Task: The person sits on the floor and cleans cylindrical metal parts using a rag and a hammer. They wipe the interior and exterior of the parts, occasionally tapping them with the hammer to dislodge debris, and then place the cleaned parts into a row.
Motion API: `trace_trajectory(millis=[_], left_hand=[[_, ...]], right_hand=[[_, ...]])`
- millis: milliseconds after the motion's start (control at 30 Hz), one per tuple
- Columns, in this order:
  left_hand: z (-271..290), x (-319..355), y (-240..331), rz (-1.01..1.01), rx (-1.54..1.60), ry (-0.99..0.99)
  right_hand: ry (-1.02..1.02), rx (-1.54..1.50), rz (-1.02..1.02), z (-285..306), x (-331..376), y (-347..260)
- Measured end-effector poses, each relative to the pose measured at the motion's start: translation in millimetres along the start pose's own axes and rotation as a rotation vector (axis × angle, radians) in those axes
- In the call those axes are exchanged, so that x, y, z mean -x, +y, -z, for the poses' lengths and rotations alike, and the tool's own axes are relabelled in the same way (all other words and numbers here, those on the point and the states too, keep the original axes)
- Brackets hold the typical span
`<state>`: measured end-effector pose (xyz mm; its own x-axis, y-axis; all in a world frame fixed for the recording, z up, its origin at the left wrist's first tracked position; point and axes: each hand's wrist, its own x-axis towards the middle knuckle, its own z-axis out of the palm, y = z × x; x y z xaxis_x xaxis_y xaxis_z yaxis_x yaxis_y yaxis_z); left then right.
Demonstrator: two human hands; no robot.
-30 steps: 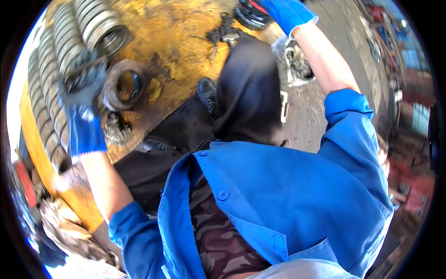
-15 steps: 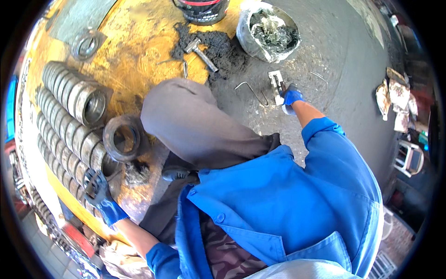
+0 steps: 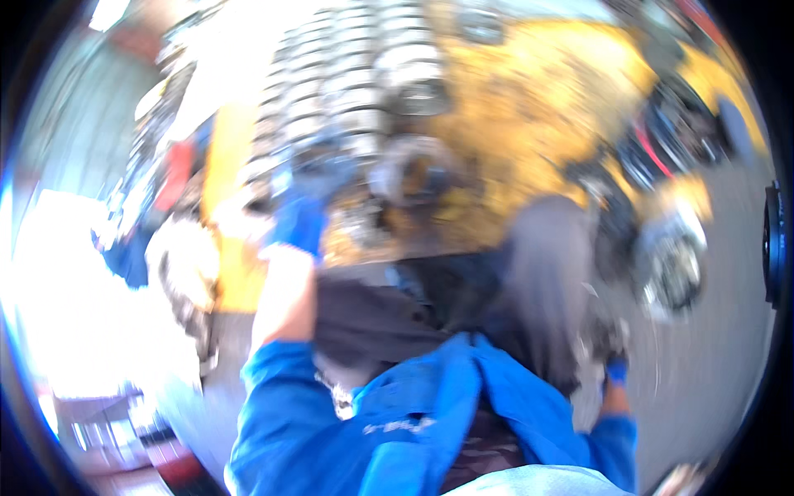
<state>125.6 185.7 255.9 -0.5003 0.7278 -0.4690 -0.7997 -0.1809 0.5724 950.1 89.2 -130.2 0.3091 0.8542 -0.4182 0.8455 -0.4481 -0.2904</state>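
The whole view is smeared by motion. My left hand (image 3: 310,194), in a blue and grey glove, reaches to the near end of the rows of dark metal rings (image 3: 356,83). Its fingers are too blurred to tell whether they grip anything. A larger thick ring (image 3: 392,175) stands just right of it, in front of the rows. Low on the right, beside my bent knee, is my right hand (image 3: 614,355) in a similar glove, close to the grey floor. Its fingers and anything in them are smeared; the trowel seen earlier cannot be made out.
The rings stand on a yellow, dirt-stained surface (image 3: 529,99). To the right are a black bucket (image 3: 691,124) with a red stripe and a pale tub (image 3: 670,277) of dark material. A dark heap (image 3: 612,207) lies by my knee. Bright glare fills the left side.
My view has swung left, so the rings now lie ahead and the buckets far right. Half a second ago my right hand was on a trowel on the floor; my left hand stays by the rings.
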Motion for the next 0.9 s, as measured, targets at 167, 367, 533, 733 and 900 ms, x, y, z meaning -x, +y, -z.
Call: trace_trajectory(millis=[167,367,533,733,900], left_hand=[[-57.0,12.0,5.4,0.103,0.301,-0.162],[-47.4,33.7,18.5,0.125,0.451,-0.057],[-38.8,10.9,7.4,0.134,0.491,-0.045],[-41.6,26.8,21.0,0.055,0.588,-0.106],[-1.7,-5.3,35.7,0.027,0.608,-0.243]], right_hand=[[0.020,-0.039,0.054,23.7,-25.9,-96.4],[-0.005,-0.102,0.271,57.1,-18.6,-226.1],[-0.008,-0.212,0.427,113.4,-5.7,-307.3],[-0.009,-0.388,0.626,209.6,20.7,-402.3],[-0.081,-0.524,0.820,297.9,72.8,-496.7]])
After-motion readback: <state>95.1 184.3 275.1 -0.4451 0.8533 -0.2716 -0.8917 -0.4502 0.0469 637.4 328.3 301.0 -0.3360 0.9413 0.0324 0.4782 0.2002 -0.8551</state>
